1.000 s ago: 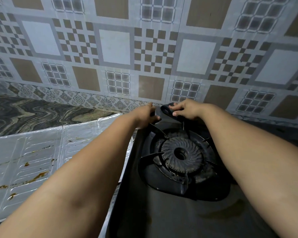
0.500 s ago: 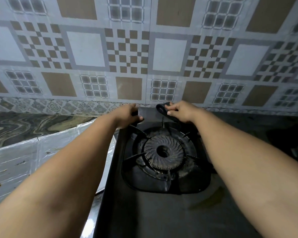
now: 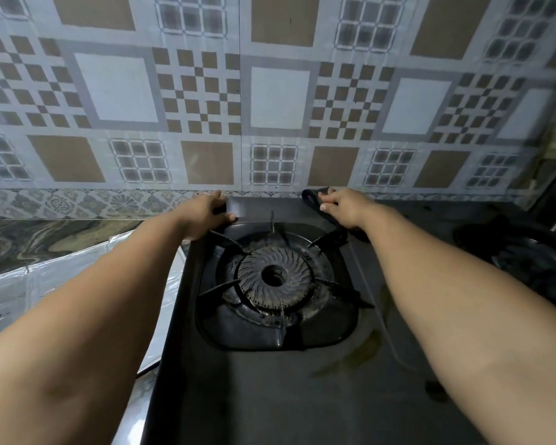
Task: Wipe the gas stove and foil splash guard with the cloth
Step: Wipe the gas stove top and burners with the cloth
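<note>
The black gas stove (image 3: 270, 390) fills the lower middle, its left burner (image 3: 274, 277) ringed by a pan support. My left hand (image 3: 206, 213) grips the stove's back left corner, thumb on top. My right hand (image 3: 344, 207) presses a dark cloth (image 3: 312, 196) onto the stove's back edge, to the right of the burner, close to the wall. The foil splash guard (image 3: 23, 290) lies flat on the counter left of the stove, partly hidden by my left forearm.
A patterned tiled wall (image 3: 270, 101) rises right behind the stove. A marbled counter (image 3: 45, 239) extends to the left. A second burner (image 3: 536, 261) sits in shadow at the right. A brownish stain (image 3: 363, 351) marks the stove top beside the left burner.
My right hand has slid the cloth rightward along the stove's back edge, away from my left hand. The view has shifted right, so less foil shows.
</note>
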Tool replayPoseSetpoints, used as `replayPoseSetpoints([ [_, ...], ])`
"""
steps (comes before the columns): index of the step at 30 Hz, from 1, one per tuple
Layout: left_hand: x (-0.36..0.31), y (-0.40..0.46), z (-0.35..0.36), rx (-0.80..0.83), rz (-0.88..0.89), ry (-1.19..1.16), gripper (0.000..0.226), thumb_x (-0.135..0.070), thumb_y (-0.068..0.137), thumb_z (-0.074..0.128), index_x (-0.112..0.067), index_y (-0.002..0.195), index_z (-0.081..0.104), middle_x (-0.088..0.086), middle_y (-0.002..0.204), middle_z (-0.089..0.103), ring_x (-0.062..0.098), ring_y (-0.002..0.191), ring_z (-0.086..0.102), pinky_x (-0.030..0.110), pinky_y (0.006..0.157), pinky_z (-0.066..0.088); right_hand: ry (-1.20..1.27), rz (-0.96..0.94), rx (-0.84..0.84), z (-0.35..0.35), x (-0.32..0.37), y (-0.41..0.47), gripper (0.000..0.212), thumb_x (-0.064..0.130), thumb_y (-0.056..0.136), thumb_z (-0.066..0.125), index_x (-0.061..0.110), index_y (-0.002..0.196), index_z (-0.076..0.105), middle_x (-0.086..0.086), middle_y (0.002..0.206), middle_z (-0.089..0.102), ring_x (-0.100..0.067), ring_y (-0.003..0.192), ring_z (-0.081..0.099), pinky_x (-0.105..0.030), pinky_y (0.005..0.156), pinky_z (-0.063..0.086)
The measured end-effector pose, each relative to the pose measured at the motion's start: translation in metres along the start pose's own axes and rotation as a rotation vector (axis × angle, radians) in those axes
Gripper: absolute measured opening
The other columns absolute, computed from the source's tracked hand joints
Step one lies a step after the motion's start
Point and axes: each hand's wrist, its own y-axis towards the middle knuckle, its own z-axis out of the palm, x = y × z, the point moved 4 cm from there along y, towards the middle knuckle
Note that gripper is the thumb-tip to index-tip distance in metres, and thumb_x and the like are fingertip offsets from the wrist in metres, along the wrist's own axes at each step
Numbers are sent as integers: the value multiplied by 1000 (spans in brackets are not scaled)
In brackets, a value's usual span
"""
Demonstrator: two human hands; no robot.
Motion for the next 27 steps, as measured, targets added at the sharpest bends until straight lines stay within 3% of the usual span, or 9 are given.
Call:
replayPoseSetpoints([
  [20, 1, -2, 0, -8, 31, 26, 58, -39, 98, 53, -9, 147, 42, 7, 162, 18, 31, 146, 26, 41, 118, 21, -128, 269, -136, -53, -119, -45, 46, 21, 104, 39, 14, 149, 34, -7, 161, 16, -28, 148, 17, -33, 118, 12],
  [27, 5, 2, 1, 5, 7, 21, 63, -42, 96, 56, -11, 148, 40, 5, 162, 21, 30, 146, 27, 44, 119, 21, -193, 329, -162, -60, -127, -48, 43, 18, 104, 41, 9, 145, 41, -14, 156, 30, -33, 142, 28, -37, 115, 22],
])
